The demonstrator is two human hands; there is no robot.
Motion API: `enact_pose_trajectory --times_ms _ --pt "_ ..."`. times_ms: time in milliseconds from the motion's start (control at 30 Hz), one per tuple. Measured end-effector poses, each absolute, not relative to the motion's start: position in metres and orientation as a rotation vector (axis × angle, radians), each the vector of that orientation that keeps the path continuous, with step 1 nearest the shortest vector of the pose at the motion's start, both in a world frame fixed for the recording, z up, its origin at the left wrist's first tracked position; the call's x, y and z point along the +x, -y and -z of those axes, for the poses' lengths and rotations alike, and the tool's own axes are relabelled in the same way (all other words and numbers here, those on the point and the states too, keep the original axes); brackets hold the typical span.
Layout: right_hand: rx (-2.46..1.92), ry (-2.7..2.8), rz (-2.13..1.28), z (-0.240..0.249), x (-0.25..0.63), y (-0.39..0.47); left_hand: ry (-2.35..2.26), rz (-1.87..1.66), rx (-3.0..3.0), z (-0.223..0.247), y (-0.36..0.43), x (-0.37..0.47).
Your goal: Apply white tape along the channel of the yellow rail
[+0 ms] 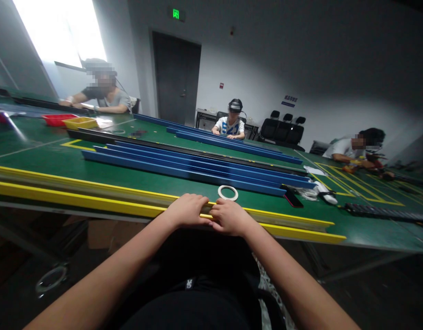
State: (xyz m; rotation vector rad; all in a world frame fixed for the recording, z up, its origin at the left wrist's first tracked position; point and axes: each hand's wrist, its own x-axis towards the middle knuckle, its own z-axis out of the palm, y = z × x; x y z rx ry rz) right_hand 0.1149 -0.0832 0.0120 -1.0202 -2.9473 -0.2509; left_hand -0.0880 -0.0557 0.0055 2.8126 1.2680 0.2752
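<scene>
A long yellow U-shaped channel (94,196) lies along the near edge of the green table, its open side facing up. My left hand (188,211) is closed over it near its middle, fingers curled into the groove. Close beside it, my right hand (230,217) grips the same channel, the fingertips of both hands almost meeting. What lies under the fingers, if anything small, is hidden. Just beyond my right hand, a white ring like a roll of tape (227,186) rests flat on the table.
Several blue channels (184,172) and a black one (156,149) lie across the green table (129,178). At right are a dark phone-like object (293,199) and a black ribbed strip (383,211). Red (58,121) and yellow trays (81,123) stand far left. Three people sit around.
</scene>
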Motion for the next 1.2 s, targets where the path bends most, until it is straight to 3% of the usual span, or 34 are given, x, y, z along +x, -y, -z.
enact_pose_trajectory --times_ms 1200 --pt "-1.021 2.976 0.236 -0.0108 0.1145 0.0806 -1.254 -0.304 2.837 -0.0006 0.0522 -0.0886"
